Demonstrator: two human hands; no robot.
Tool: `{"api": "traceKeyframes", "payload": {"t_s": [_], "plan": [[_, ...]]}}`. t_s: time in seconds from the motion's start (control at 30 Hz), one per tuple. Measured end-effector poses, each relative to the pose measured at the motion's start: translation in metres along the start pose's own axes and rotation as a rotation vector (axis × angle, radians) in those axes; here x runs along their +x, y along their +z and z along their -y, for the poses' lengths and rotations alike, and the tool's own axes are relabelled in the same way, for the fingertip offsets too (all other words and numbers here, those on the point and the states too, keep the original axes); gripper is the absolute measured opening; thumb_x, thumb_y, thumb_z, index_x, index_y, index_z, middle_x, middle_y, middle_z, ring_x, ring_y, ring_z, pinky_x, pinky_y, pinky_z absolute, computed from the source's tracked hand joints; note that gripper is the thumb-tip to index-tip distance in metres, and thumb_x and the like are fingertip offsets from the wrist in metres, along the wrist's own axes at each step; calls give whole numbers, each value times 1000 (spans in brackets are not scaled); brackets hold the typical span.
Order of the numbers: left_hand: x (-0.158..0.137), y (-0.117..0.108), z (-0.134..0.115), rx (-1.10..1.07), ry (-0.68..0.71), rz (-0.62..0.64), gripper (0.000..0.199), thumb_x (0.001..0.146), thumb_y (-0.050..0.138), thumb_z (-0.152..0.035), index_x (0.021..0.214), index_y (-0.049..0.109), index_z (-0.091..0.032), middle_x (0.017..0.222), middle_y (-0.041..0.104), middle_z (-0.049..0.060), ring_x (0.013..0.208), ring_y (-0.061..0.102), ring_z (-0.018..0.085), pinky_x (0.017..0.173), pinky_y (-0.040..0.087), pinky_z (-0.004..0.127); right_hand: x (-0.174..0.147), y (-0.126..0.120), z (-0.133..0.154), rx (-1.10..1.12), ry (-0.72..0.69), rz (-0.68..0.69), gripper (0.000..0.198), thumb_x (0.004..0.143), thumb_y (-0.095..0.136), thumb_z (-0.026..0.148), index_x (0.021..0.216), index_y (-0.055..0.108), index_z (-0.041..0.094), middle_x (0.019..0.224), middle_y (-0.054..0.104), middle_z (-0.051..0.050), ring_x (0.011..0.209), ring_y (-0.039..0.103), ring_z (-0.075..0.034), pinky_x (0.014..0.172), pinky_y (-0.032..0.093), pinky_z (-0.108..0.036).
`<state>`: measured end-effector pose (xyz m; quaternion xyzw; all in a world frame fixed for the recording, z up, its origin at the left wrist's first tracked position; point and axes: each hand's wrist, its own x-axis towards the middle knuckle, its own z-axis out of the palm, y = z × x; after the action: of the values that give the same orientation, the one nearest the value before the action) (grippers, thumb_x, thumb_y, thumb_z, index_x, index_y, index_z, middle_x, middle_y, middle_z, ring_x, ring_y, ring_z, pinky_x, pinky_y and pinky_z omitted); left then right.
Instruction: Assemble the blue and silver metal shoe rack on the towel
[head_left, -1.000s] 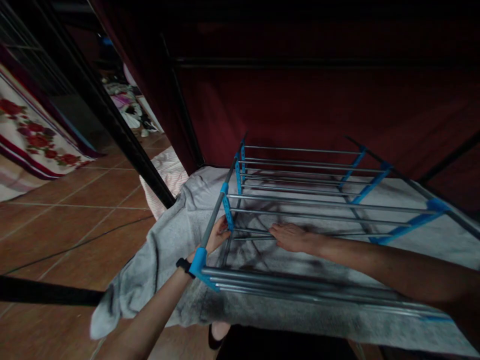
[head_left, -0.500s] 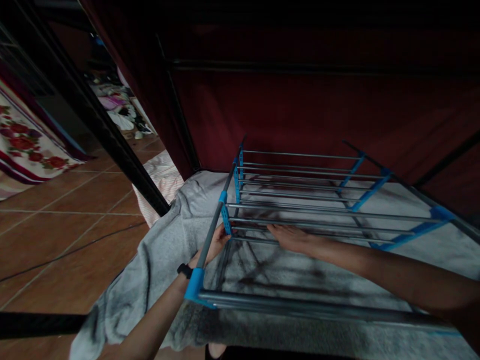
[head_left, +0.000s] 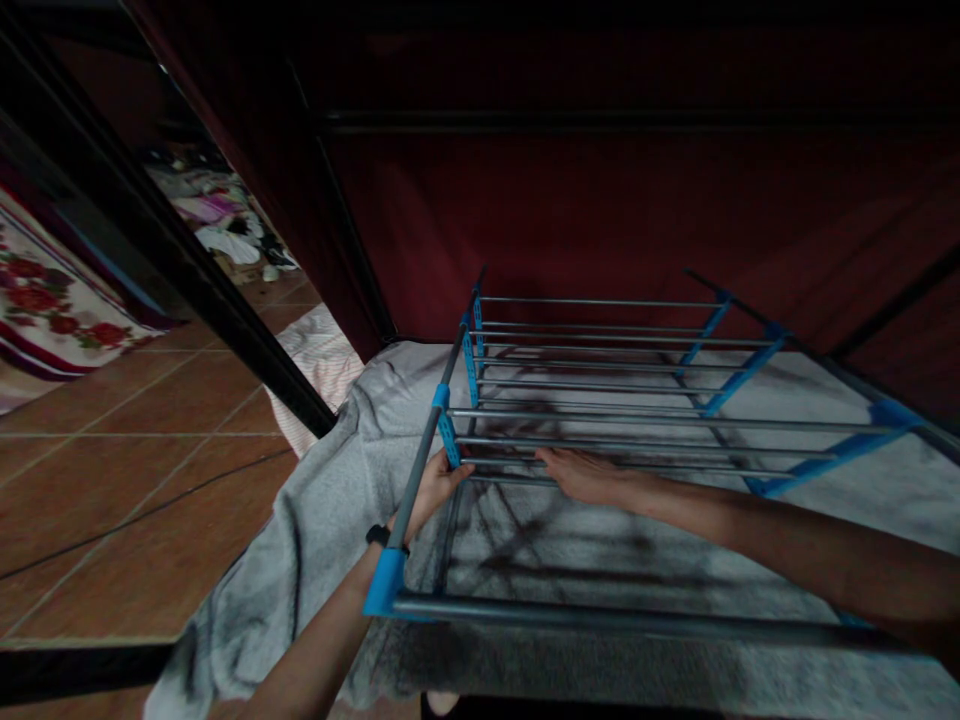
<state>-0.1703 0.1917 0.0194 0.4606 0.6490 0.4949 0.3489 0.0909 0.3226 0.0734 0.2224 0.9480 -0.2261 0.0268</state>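
A shoe rack (head_left: 600,417) with grey metal rods and blue plastic joints lies on its side before me. My left hand (head_left: 435,488) is closed around the lower end of a slotted blue bracket (head_left: 448,438) on the rack's left side, its thumb by the rod ends. Further right, my right hand (head_left: 581,474) reaches over the frame, with its fingers curled onto a lower rod (head_left: 514,480); its fingertips are partly hidden. A blue corner joint (head_left: 386,582) and a thick front rod (head_left: 600,614) are nearest to me.
Under the rack is a grey blanket (head_left: 322,560). A dark red fabric wall (head_left: 600,220) stands behind it, with a black post (head_left: 225,300) on the left. Beyond are a tiled floor (head_left: 150,400) with a cable, a floral cloth (head_left: 60,300) and a heap of clothes (head_left: 225,220).
My left thumb has shifted right, onto the rod ends beside the bracket. My right hand stays at nearly the same spot. The view has moved slightly.
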Motion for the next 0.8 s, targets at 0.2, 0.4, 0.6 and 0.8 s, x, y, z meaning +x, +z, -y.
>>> {"api": "traceKeyframes", "payload": {"t_s": [0.2, 0.4, 0.6, 0.8], "plan": [[6, 5, -3, -72, 6, 25, 37, 71, 73, -53, 86, 67, -19, 86, 73, 7, 90, 64, 26, 86, 50, 39, 0, -4, 6, -14, 67, 33, 22, 101, 42, 28, 117, 56, 21, 109, 67, -11, 93, 65, -24, 76, 46, -34], [6, 10, -8, -108, 22, 6, 31, 69, 76, -45, 81, 67, -18, 82, 72, 5, 88, 65, 25, 85, 50, 38, 3, -2, 3, -37, 61, 37, 24, 102, 40, 30, 116, 57, 20, 105, 68, -11, 89, 65, -24, 71, 42, -32], [4, 15, -15, -140, 31, -19, 23, 73, 73, -39, 73, 64, -18, 75, 69, 3, 81, 64, 21, 79, 48, 34, 4, -1, 4, -57, 61, 32, 25, 102, 37, 29, 115, 57, 20, 105, 69, -10, 91, 65, -23, 72, 41, -31], [5, 19, -15, -148, 42, -36, 17, 75, 71, -33, 83, 69, -18, 86, 74, 4, 86, 66, 20, 85, 49, 34, 2, -3, 7, -78, 79, 29, 27, 102, 36, 30, 116, 57, 21, 105, 70, -9, 92, 66, -23, 72, 41, -31]]}}
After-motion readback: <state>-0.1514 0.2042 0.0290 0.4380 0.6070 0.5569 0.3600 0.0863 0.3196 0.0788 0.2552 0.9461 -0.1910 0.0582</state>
